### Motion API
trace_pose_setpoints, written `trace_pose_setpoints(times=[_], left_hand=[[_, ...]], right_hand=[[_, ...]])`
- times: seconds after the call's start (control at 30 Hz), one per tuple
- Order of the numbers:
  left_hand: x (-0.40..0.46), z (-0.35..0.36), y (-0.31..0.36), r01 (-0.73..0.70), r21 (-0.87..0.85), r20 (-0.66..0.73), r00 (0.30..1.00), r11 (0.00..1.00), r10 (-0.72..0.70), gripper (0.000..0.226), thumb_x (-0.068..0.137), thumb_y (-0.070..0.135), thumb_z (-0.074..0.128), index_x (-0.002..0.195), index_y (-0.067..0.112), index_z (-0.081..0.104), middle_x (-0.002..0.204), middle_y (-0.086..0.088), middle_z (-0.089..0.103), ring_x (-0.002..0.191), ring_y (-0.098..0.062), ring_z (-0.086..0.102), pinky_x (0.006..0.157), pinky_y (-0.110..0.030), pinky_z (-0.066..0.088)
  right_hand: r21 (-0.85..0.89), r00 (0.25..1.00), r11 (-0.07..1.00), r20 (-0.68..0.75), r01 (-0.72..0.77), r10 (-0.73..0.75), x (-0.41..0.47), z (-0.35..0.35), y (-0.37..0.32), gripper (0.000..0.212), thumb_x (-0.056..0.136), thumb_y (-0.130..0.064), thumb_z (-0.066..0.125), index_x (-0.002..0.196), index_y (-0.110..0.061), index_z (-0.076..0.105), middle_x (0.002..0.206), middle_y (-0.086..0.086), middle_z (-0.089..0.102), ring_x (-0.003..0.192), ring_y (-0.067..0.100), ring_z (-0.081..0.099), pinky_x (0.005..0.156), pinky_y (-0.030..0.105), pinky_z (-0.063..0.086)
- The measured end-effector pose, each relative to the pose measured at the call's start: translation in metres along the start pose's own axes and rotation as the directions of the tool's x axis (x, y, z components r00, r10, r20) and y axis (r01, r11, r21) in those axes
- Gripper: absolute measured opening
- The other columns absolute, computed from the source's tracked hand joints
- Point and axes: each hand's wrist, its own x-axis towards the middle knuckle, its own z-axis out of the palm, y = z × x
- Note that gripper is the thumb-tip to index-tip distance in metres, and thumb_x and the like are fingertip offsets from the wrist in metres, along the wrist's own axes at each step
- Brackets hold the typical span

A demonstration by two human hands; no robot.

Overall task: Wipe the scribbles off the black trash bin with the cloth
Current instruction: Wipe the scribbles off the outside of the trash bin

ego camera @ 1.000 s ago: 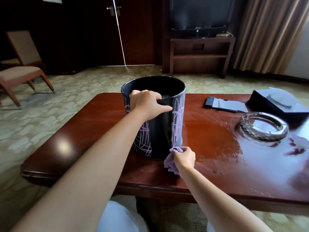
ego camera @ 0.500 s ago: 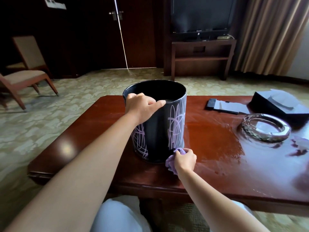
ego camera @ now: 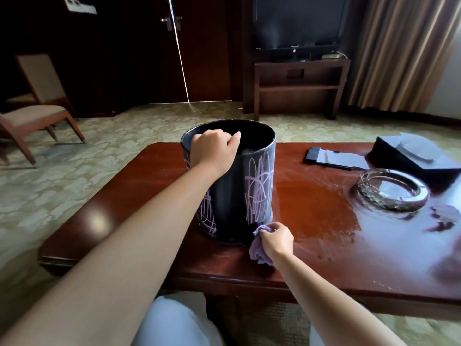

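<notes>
The black trash bin (ego camera: 239, 186) stands upright toward the near left-centre of the wooden table (ego camera: 104, 208), blocking passage across the middle. The left hand (ego camera: 214, 151) grips its near-left rim, its forearm crossing the near-left table edge. The right hand (ego camera: 277, 239) holds the purple cloth (ego camera: 259, 250) against the bin's near-right base, closing that corner. Left of the bin the tabletop lies bare out to the left edge. Right of the bin an open stretch of wood runs to the glass ashtray (ego camera: 391, 191). Farther right, a dark box (ego camera: 414, 153) and a notepad (ego camera: 334, 158) crowd the far right corner.
</notes>
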Motion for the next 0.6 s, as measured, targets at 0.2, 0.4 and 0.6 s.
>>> trace_pose_setpoints(times=[0.2, 0.4, 0.6], left_hand=[[0.010, 0.001, 0.009, 0.230, -0.097, 0.150, 0.965, 0.968, -0.214, 0.035, 0.089, 0.016, 0.037, 0.055, 0.018, 0.039, 0.068, -0.005, 0.058, 0.069, -0.034, 0.055, 0.045, -0.027, 0.023], [0.009, 0.005, 0.022, 0.347, 0.074, 0.145, 0.924, 0.935, -0.355, 0.034, 0.088, 0.011, 0.038, 0.100, 0.020, 0.068, 0.106, -0.004, 0.066, 0.095, -0.030, 0.060, 0.067, -0.028, 0.040], [0.012, 0.007, 0.019, 0.340, 0.125, 0.203, 0.911, 0.932, -0.360, 0.036, 0.086, 0.013, 0.037, 0.096, 0.021, 0.071, 0.104, -0.004, 0.067, 0.093, -0.030, 0.060, 0.070, -0.028, 0.045]], right_hand=[[-0.047, 0.996, 0.997, 0.060, 0.068, -0.065, -0.001, 0.000, 0.001, 0.011, 0.080, -0.015, 0.056, 0.076, -0.021, 0.065, 0.093, 0.008, 0.066, 0.081, 0.021, 0.064, 0.071, 0.026, 0.048], [0.011, 0.997, 0.998, 0.042, 0.063, -0.063, 0.005, -0.010, 0.002, 0.008, 0.082, -0.013, 0.060, 0.080, -0.017, 0.067, 0.090, 0.009, 0.067, 0.079, 0.019, 0.063, 0.069, 0.024, 0.047], [0.014, 0.999, 0.999, 0.009, 0.042, -0.042, 0.001, -0.003, 0.002, 0.013, 0.082, -0.015, 0.057, 0.077, -0.020, 0.068, 0.094, 0.004, 0.066, 0.079, 0.019, 0.063, 0.073, 0.025, 0.047]])
